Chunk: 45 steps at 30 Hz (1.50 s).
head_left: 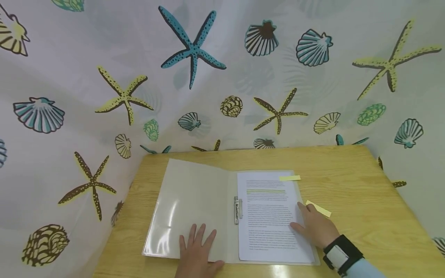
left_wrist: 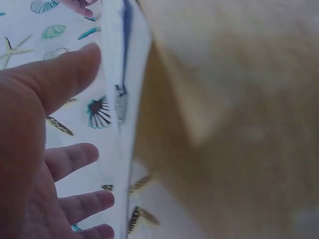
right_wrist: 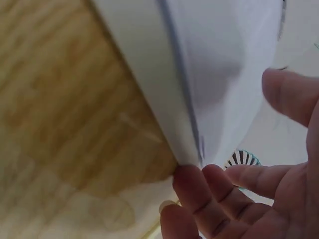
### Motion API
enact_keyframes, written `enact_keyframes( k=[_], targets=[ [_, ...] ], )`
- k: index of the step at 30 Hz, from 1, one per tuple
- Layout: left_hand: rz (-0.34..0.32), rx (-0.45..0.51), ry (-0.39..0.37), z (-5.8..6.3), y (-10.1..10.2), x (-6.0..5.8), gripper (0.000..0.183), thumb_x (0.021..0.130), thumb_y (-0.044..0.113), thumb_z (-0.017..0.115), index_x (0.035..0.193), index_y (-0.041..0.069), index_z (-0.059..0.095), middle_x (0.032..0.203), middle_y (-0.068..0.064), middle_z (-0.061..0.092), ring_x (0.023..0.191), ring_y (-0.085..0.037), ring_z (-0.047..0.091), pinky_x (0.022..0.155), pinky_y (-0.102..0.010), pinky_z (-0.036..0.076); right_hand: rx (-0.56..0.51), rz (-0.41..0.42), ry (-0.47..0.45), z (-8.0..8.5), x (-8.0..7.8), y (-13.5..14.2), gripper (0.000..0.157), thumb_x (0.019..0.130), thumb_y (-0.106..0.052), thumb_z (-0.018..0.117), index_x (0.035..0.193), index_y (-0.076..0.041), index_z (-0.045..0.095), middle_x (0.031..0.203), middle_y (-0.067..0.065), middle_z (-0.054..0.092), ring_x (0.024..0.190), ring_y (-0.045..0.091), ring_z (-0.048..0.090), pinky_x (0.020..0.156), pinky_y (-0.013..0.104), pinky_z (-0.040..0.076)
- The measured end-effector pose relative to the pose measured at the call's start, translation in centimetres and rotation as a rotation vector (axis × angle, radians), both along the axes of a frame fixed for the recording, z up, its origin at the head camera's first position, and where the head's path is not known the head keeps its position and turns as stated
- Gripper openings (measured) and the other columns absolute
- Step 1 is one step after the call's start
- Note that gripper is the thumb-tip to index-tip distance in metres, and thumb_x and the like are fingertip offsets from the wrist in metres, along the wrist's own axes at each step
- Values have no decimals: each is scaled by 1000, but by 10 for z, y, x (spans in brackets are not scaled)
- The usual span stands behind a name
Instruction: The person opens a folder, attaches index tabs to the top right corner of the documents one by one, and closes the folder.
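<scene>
Printed starfish (head_left: 193,47) and ribbed shells (head_left: 261,38) pattern a white cloth (head_left: 208,104) hung behind and beside the pale, wood-grained surface (head_left: 340,173). At the right edge of a printed page (head_left: 267,222), the right grip (head_left: 315,224) has its thumb and fingers apart, the thumb over the paper. The left grip (head_left: 198,251) is apart too, fingers spread over the lower part of the left cover; whether it presses down, I cannot tell. Both belong over an open folder (head_left: 196,200), off-white, smooth and glossy, lying on the surface, the page in its right half beside a metal clip (head_left: 237,210). Its small dark type is too fine to read; yellow marks some lines near the top. One yellow strip (head_left: 290,178) crosses the page's upper right corner, while another strip (head_left: 320,209) slants just beside the right grip. Around that wrist sits a black band (head_left: 349,247), next to a light-blue sleeve (head_left: 363,269).
</scene>
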State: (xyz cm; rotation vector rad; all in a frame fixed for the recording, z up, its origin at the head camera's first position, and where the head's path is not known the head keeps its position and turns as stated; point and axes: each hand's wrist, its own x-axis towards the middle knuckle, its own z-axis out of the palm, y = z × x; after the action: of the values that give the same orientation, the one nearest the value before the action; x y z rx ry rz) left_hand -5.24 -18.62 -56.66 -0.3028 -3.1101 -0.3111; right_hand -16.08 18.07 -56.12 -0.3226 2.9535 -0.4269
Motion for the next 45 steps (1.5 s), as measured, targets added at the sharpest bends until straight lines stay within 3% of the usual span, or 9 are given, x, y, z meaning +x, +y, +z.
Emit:
enact_keyframes(
  k=[6,14,18,25,35,40,45],
  targets=[
    [36,67,41,-20,-5,-1,87,68,72,66,138,22,52,144,-16,42,134,-46,29,94,-76,22,47,40,22,-9,3,-3,90,81,-59,67,137,7,46,102,16,55,70,18,50,53,31,43],
    [146,96,-144,-32,-5,-11,91,68,74,65,138,18,53,146,-14,39,135,-46,27,93,-79,19,102,56,77,-15,7,-9,90,76,-58,72,134,7,50,96,12,52,70,17,44,53,27,38],
    [167,113,-178,-32,-4,-14,94,66,72,69,138,14,53,145,-15,39,135,-47,26,91,-81,19,110,52,98,-17,9,-11,88,75,-55,74,133,7,51,93,11,49,69,17,42,52,27,36],
    [171,114,-201,-26,-1,-15,94,64,67,74,136,11,54,143,-17,39,134,-48,27,88,-82,18,72,5,48,-17,10,-14,87,76,-51,74,136,6,48,86,8,44,67,18,40,50,27,31],
    [150,91,-164,-25,-1,-16,93,64,66,75,135,9,54,141,-18,41,132,-48,29,86,-82,21,-24,-20,-6,-15,12,-19,80,81,-41,74,138,7,45,89,12,42,55,15,41,45,26,32],
    [141,102,-156,-24,-2,-14,92,65,65,75,134,8,55,141,-19,41,131,-49,30,85,-82,21,-50,-40,-25,-13,12,-21,81,80,-38,76,137,9,44,94,17,45,61,18,44,48,28,36],
    [143,87,-98,-24,0,-10,89,66,66,73,135,12,55,143,-18,39,132,-48,29,89,-81,20,-83,-93,-64,-17,8,-18,96,77,-41,78,143,9,30,111,33,46,66,23,52,49,30,42]
  ],
)
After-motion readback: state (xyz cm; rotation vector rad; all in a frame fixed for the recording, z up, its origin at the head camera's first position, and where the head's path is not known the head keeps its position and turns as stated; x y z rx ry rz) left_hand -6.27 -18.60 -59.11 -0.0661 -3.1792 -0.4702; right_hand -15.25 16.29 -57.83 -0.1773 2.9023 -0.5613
